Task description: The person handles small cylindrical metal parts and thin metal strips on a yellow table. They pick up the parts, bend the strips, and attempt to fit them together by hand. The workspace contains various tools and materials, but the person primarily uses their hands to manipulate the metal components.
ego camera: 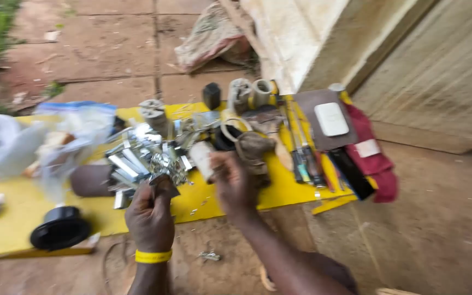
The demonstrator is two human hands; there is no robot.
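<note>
Yellow board point(23, 210) on dirt ground point(438, 235), tool-strewn.

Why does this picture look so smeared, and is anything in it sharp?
Head view: motion blur smears the whole frame, worst on the right hand and the shiny metal scraps; the left hand with its yellow wristband is a little crisper. Soft, even daylight, no hard shadows.
</note>
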